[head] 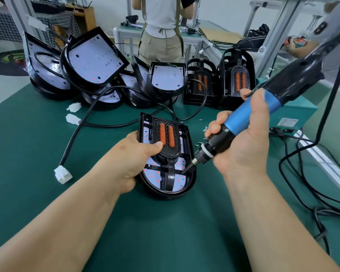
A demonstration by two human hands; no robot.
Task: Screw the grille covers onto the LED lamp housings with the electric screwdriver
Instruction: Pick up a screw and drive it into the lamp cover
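A black LED lamp housing point(188, 185) lies on the green table point(47, 154) in the middle, its white LED board showing. A black grille cover point(170, 152) with two orange strips sits on top of it. My left hand point(132, 160) grips the housing's left edge, thumb pressing on the grille. My right hand point(243, 142) holds the blue and black electric screwdriver point(241, 122) tilted down to the left. Its bit touches the grille's right arm near the housing's lower right.
Several open lamp housings point(94, 59) with cables are heaped at the back left. Two stacks of grille covers point(238, 79) stand at the back right beside a teal box point(294, 114). Loose screws point(199, 143) lie right of the housing. White connectors point(63, 174) and black cables cross the table. A person point(161, 28) stands behind.
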